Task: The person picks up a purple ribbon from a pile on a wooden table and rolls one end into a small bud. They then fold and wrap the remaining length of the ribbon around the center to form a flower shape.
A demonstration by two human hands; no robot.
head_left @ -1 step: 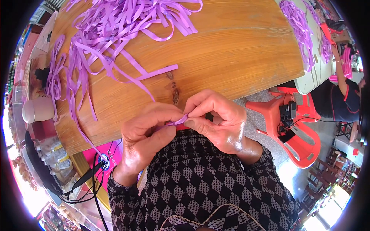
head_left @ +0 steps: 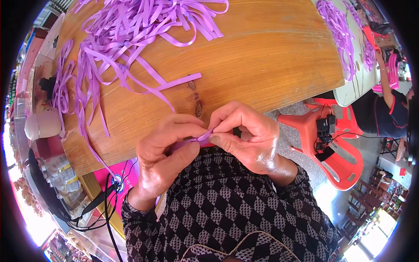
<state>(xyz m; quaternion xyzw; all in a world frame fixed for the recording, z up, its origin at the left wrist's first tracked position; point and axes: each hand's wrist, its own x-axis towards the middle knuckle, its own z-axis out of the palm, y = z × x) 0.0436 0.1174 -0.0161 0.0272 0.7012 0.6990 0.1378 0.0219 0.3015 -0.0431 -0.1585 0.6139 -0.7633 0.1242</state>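
Observation:
Just off the near edge of the table, both my hands pinch a purple ribbon (head_left: 204, 138). My left hand (head_left: 163, 146) is closed, with thumb and bent fingers around the ribbon's left part. On the other side, the thumb and fingertips of my right hand (head_left: 248, 135) grip it close to the left fingertips. A small fold or loop shows between the hands; its exact shape is hidden by the fingers. Beyond them, a large tangled pile of purple ribbons (head_left: 139, 26) covers the far left of the wooden table (head_left: 262, 56), and some strands trail toward my left hand.
A pale table (head_left: 355, 87) at the right carries more purple ribbons (head_left: 338, 35). Below it stands a red plastic chair (head_left: 345, 166) with black devices and cables (head_left: 324, 135). Another person (head_left: 379, 111) is at the far right. Black cables (head_left: 107, 209) hang at the lower left.
My left fingers have shifted very slightly, and a little more of the purple fold shows between the fingertips. My right hand looks still.

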